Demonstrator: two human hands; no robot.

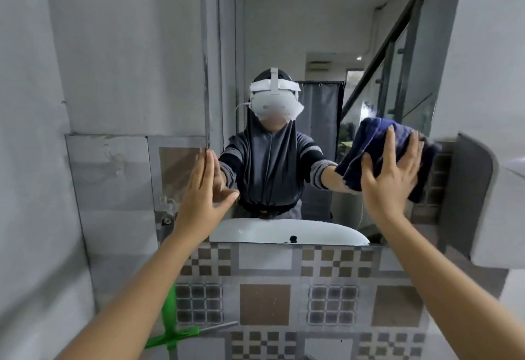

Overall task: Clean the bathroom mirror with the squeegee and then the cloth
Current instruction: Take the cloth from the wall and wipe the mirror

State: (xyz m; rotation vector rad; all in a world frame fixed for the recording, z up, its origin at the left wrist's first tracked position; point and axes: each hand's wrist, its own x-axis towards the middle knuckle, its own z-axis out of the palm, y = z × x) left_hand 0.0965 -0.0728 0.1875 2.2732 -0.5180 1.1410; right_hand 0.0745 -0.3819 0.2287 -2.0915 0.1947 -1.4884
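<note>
Green squeegee (173, 334) low at left, against patterned tiles (265, 304). Left hand (200, 192) flat, grip open, fingertips on mirror (284, 32) edge. Right hand (390, 172) spread, pressing dark blue cloth (369, 138) onto glass, grip open.

The left hand (203, 189) lies flat at the mirror's (284, 32) left edge; the right hand (390, 173) presses the cloth (375, 138) against its right side. The squeegee (173, 328) leans low left, below the mirror.
</note>
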